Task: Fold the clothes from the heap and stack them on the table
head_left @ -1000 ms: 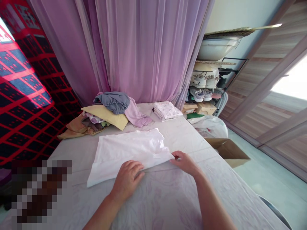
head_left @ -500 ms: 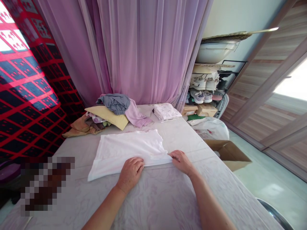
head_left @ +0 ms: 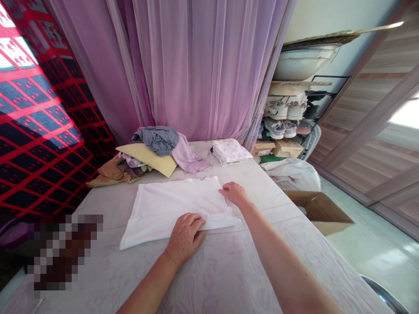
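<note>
A white piece of clothing (head_left: 170, 200) lies folded flat across the middle of the bed, its right side slightly uneven. My left hand (head_left: 186, 235) rests on its near edge, fingers laid over the cloth and the thumb lower down. At the upper part of the right edge, my right hand (head_left: 235, 193) has its fingertips closed together on the fabric. The near right corner of the cloth sticks out below that hand.
A heap of clothes with a yellow piece (head_left: 149, 159) lies at the far left of the bed. A folded patterned stack (head_left: 231, 151) sits at the far edge. An open cardboard box (head_left: 319, 211) and a shoe rack (head_left: 291, 109) stand to the right.
My right hand has let go of the near right corner and moved up along the right edge. My left hand has shifted slightly right.
</note>
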The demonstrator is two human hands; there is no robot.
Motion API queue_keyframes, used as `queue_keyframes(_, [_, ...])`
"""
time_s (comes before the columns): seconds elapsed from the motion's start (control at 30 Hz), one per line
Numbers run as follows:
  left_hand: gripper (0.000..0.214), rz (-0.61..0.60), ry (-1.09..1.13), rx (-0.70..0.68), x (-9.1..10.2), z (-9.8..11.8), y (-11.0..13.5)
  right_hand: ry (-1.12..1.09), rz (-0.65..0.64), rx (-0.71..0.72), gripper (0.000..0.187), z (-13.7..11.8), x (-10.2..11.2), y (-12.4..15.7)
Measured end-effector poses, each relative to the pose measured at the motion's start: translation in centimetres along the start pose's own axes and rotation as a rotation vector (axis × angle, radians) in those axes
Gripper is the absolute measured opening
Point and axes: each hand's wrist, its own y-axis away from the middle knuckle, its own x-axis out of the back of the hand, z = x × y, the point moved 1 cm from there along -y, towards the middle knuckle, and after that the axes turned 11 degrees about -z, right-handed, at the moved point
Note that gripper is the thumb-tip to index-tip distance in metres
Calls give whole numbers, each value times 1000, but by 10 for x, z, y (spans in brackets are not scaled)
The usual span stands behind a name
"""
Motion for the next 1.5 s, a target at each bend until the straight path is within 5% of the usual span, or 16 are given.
queue_keyframes(0.2, [26,-57,12,38,-1,0,1,29,56,-107,25,4,-4,-6])
queue_keyframes(0.37, [27,-123,12,67,-2,0,0,-76,123,-49,26,-2,-6,6])
queue_keyframes(0.53, [26,-174,26,101,-2,0,-1,-134,-42,47,27,-11,-7,17])
queue_keyframes(0.77, [25,-132,62,70,-2,-3,1,-263,-33,31,41,4,4,52])
queue_keyframes(1.0, [26,-47,75,25,0,-1,3,-341,-90,84,40,6,-15,89])
queue_keyframes(1.17, [23,87,50,101,15,-38,25,-508,-45,105,56,6,-30,89])
queue_keyframes(1.3, [26,201,-45,354,42,-88,67,-543,30,172,55,15,-39,88])
queue_keyframes(1.5, [38,127,-198,722,62,-124,112,-492,215,87,57,16,-47,82])
